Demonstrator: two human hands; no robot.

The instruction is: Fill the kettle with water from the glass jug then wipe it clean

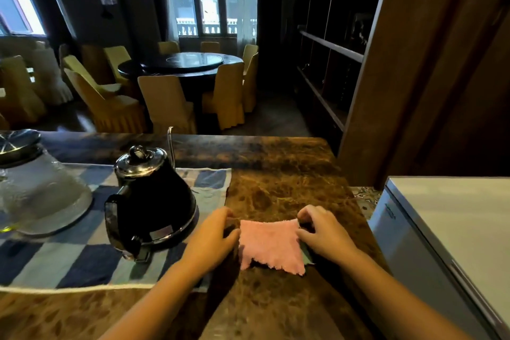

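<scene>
Pink cloth (271, 246) lies flat between both hands, left (214, 234) and right (323, 232) pinching its edges.

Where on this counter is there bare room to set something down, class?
Free: the marble between the checked cloth's right edge and the counter's right edge, beyond the pink cloth, and the strip nearest the camera. Crowded: the checked cloth, with kettle and glass jug.

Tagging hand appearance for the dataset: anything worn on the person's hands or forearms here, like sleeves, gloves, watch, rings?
Nothing worn shows. The left hand and right hand are bare, no gloves. Both forearms are uncovered up to the bottom edge of the picture, so no sleeves or cuffs come into view. No watch, bracelet or strap at either wrist. No rings that I can make out, though the fingers are small and dim.
</scene>
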